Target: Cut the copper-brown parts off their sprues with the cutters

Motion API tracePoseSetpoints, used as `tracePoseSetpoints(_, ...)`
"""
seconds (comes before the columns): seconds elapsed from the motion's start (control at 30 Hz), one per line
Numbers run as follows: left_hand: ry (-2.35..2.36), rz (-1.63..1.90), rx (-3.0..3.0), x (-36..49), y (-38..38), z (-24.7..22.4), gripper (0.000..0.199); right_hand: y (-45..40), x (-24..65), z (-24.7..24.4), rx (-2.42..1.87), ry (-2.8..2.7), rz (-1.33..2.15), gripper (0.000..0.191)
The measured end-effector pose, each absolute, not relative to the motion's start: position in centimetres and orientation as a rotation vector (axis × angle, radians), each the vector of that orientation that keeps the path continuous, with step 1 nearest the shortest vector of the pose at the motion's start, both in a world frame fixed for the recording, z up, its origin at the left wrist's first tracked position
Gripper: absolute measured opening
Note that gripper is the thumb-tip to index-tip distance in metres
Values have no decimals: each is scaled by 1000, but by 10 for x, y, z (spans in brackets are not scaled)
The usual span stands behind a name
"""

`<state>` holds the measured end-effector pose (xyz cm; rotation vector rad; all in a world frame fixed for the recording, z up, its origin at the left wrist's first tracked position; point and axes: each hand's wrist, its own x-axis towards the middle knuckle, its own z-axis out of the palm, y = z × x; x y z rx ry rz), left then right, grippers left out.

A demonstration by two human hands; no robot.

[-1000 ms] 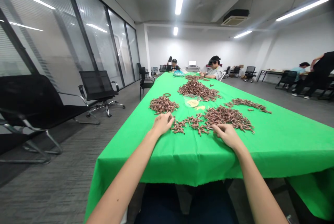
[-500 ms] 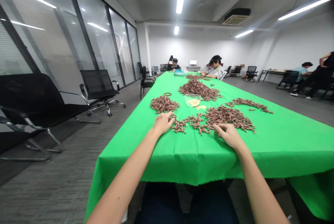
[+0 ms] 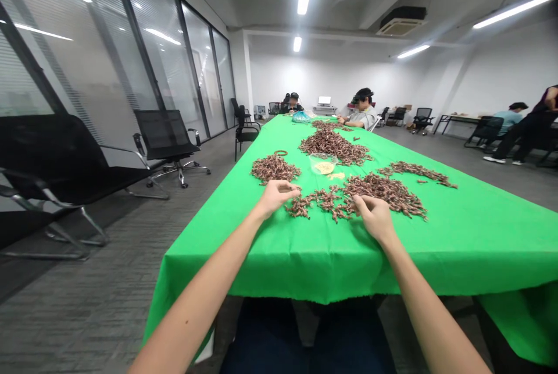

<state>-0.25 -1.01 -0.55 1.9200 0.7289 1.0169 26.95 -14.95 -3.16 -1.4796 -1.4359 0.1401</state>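
Observation:
Over the near end of the green-covered table, my left hand [image 3: 276, 196] has thumb and fingertips drawn together in a pinch. It is just above the left end of a loose scatter of small brown knobbly pieces [image 3: 300, 206]. Whatever sits between those fingertips is too small to make out. My right hand [image 3: 374, 212] also pinches, at the near left edge of a larger brown heap [image 3: 387, 191]; what it grips cannot be made out. Another pile of the same pieces [image 3: 274, 168] lies just beyond my left hand.
A clear plastic tub [image 3: 323, 164] with pale bits stands mid-table, some pale bits spilled beside it. Beyond are a big brown heap [image 3: 335, 147], a brown ring [image 3: 281, 153] and a blue bag [image 3: 300, 117]. Co-workers sit at the far end. Office chairs [image 3: 168, 141] stand left.
My left hand has lifted slightly and shifted right, its fingers now stretched into a pinch. My right hand has moved a little left and up, turning more upright.

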Motion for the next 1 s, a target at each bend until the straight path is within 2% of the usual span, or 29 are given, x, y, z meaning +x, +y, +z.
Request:
tracePoseSetpoints(0.13, 590, 868, 1782, 0, -20, -4, 41, -129, 237, -25, -1400, -1439, 170, 59)
tracePoseSetpoints(0.3, 514, 815, 1673, -2, -22, -2, 43, -117, 208, -26, -1354, -1468, 154, 55)
tracePoseSetpoints(0.5, 474, 787, 1583, -2, -20, -1, 41, -133, 208, -30, -1370, -1519, 29, 47)
tracePoseSetpoints(0.73, 451, 664, 1555, -3, -23, -2, 52, -138, 207, -28, -1355, -1617, 22, 39)
tracePoseSetpoints(1.0, 386, 615, 1622, -4, -28, 3, 42, -135, 202, -33, -1460, -1716, -269, 32)
